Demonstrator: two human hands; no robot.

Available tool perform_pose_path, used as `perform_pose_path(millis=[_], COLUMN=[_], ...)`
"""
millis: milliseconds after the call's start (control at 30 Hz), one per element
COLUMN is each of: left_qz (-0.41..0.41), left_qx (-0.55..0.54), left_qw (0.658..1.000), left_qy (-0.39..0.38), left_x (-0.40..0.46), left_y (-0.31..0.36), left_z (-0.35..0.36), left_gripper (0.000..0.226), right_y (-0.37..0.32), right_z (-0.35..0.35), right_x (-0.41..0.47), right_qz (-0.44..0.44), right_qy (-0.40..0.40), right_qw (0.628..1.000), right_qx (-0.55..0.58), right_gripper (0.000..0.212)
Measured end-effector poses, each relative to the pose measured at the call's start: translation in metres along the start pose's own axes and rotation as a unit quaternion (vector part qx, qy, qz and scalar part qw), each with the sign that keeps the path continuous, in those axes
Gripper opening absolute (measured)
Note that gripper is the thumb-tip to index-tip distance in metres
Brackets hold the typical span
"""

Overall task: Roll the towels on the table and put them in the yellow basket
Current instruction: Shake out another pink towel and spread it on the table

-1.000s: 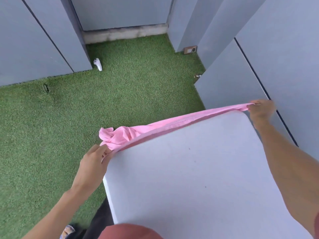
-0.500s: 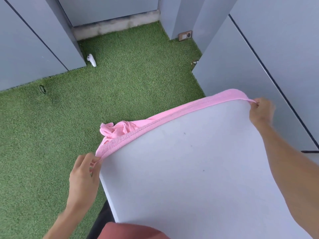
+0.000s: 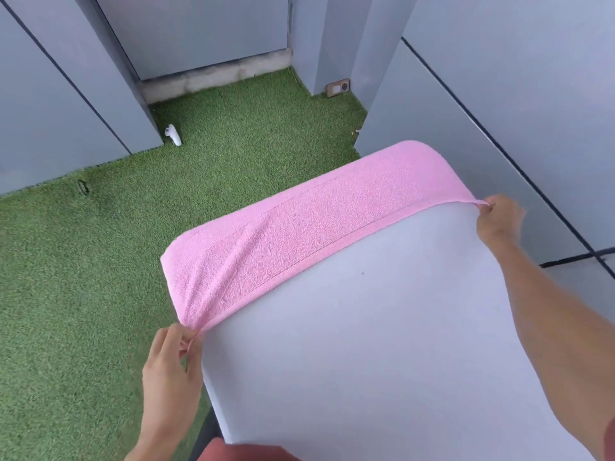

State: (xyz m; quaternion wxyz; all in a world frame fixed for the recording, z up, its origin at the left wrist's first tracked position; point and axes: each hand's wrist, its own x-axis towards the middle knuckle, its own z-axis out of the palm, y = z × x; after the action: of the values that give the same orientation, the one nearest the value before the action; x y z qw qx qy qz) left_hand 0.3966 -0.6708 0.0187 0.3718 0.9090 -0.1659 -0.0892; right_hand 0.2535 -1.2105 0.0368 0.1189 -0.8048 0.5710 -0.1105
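A pink towel (image 3: 312, 227) lies stretched over the far end of the white table (image 3: 382, 344), draped over its far edge. My left hand (image 3: 173, 367) pinches the towel's near left corner at the table's left edge. My right hand (image 3: 499, 217) pinches the near right corner at the table's right edge. The towel is pulled taut between both hands, with a few creases near the left corner. No yellow basket is in view.
Green artificial turf (image 3: 100, 277) covers the floor left of and beyond the table. Grey wall panels (image 3: 499, 78) stand close on the right and at the back. A small white object (image 3: 173, 134) lies on the turf by the back wall.
Both hands have drawn the towel toward me, so a wide band of it now lies flat on the table. The bunched part at the far left has spread out.
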Motion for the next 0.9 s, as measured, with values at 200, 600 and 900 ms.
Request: perform_pose_path(millis=[200, 600, 900], left_qz=[-0.005, 0.013, 0.016], left_qx=[-0.034, -0.021, -0.023], left_qw=[0.998, 0.997, 0.995], left_qy=[0.046, 0.071, 0.097], left_x=[-0.093, -0.259, -0.414], left_y=[0.002, 0.013, 0.022], left_z=[0.019, 0.049, 0.078], left_gripper=[0.023, 0.023, 0.023], right_y=[0.072, 0.213, 0.331], right_z=[-0.022, -0.071, -0.106], right_x=[-0.048, -0.14, -0.212], right_qz=[0.006, -0.014, -0.021], right_qy=[0.01, 0.02, 0.044], right_qw=[1.0, 0.999, 0.996], right_qx=[0.011, 0.03, 0.081], right_gripper=[0.023, 0.024, 0.027])
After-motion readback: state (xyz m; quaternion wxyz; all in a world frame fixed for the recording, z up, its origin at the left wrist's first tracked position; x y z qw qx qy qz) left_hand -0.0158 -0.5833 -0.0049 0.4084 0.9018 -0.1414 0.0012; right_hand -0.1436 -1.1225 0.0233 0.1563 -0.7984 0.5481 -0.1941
